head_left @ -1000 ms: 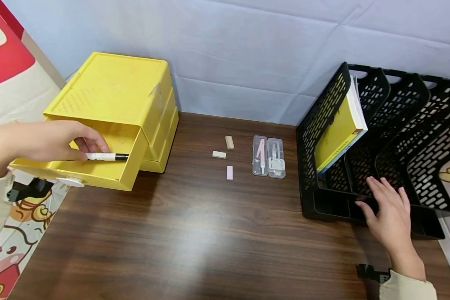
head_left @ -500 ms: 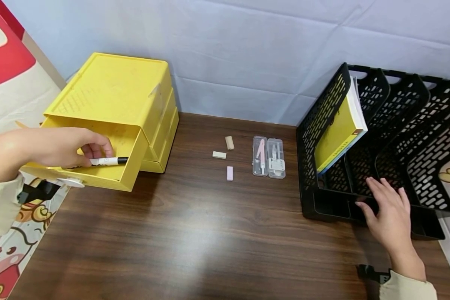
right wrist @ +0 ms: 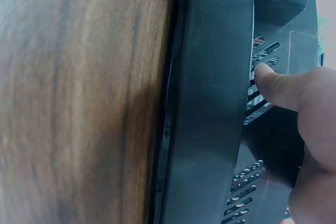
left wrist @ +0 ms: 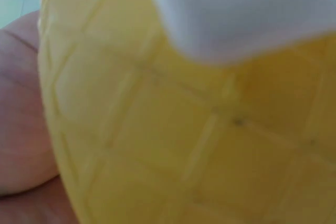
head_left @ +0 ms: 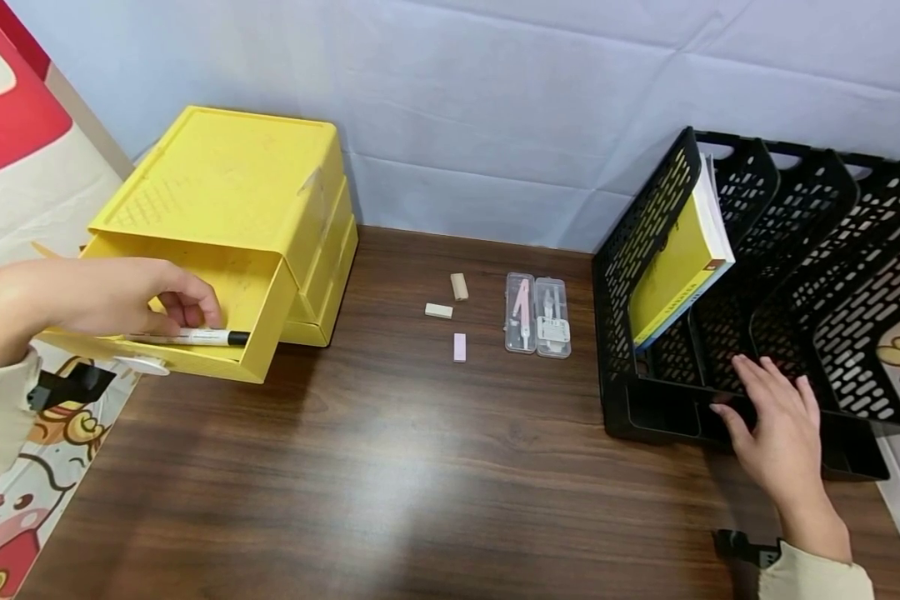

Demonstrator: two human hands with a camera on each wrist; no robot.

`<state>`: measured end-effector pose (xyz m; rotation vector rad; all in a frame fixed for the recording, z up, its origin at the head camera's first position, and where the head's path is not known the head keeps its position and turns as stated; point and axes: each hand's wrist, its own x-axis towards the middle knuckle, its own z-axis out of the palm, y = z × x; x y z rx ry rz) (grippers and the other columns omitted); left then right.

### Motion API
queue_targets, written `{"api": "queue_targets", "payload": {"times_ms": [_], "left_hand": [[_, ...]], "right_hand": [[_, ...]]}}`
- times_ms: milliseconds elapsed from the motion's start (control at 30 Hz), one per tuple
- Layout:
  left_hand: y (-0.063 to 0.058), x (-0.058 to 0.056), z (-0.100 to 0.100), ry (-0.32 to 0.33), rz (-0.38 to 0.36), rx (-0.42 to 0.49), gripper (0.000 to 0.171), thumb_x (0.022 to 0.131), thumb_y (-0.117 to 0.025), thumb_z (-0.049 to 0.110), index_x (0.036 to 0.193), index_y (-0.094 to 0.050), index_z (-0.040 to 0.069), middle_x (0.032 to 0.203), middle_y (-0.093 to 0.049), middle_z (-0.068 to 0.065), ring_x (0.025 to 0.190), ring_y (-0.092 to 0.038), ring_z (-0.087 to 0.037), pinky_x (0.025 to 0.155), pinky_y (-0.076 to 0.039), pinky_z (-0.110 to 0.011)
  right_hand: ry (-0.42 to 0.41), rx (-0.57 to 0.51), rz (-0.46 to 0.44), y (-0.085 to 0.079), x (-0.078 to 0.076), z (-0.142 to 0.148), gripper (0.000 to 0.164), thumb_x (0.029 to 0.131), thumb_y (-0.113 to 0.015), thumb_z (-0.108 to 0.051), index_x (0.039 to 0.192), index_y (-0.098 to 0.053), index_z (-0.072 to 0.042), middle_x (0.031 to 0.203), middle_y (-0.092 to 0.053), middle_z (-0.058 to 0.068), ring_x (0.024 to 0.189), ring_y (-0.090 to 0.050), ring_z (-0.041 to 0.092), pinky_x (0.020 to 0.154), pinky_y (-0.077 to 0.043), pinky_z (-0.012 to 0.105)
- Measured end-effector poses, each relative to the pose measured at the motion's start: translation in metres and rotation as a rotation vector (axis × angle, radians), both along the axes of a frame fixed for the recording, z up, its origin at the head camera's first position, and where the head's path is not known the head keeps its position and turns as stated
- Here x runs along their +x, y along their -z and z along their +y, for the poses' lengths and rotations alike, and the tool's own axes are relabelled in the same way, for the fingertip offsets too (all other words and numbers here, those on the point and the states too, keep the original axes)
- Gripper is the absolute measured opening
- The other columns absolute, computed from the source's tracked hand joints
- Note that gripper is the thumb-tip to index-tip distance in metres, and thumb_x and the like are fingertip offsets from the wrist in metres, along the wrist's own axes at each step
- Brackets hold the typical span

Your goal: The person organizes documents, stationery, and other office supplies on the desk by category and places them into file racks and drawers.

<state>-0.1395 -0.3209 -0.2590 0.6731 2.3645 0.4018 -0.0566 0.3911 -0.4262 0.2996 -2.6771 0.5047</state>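
In the head view, my left hand [head_left: 131, 296] reaches over the front wall into the open top drawer [head_left: 258, 337] of a yellow desktop drawer box [head_left: 210, 175]. Its thumb and curled fingers pinch a white marker [head_left: 213, 337] with a black cap, low down near the drawer's front wall. The left wrist view is filled by the quilted yellow drawer front [left wrist: 157, 129] and its white knob [left wrist: 226, 14]. My right hand [head_left: 783, 429] rests with relaxed fingers on the front edge of a black file rack [head_left: 660, 396]; its thumb shows in the right wrist view.
Several small erasers, one of them a pink eraser [head_left: 460, 347], lie mid-table. Beside them is a clear compass case [head_left: 537, 315], lid open. A yellow book [head_left: 678, 267] stands in the rack's left slot. A pale cloth [head_left: 487, 125] hangs behind the table.
My left hand has moved slightly right and lowered the marker deeper into the drawer. The marker lies closer to the drawer's front wall. My right hand has stayed still.
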Motion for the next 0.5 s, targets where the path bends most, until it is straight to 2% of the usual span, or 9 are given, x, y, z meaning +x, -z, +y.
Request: {"api": "queue_targets", "payload": {"times_ms": [300,500], "left_hand": [[-0.0028,0.0036,0.0013,-0.017,-0.018,0.012,0.032,0.09,-0.066,-0.012,0.106,-0.071,0.015,0.093,-0.064,0.011,0.085,-0.058,-0.003,0.079,-0.053,-0.024],[-0.0044,0.0073,0.0025,-0.037,0.018,-0.03,0.028,0.091,-0.07,-0.006,0.105,-0.073,0.019,0.091,-0.065,0.014,0.085,-0.059,-0.003,0.08,-0.053,-0.024]], "right_hand": [[-0.006,-0.003,0.011,0.0019,0.0001,0.0012,0.058,0.093,-0.073,-0.009,0.146,-0.051,0.001,0.144,-0.052,0.028,0.148,-0.034,0.034,0.122,-0.01,0.058],[-0.005,-0.007,0.015,0.002,-0.0011,0.0019,0.055,0.097,-0.07,-0.015,0.146,-0.051,0.001,0.145,-0.052,0.028,0.148,-0.034,0.034,0.122,-0.009,0.058]]}}
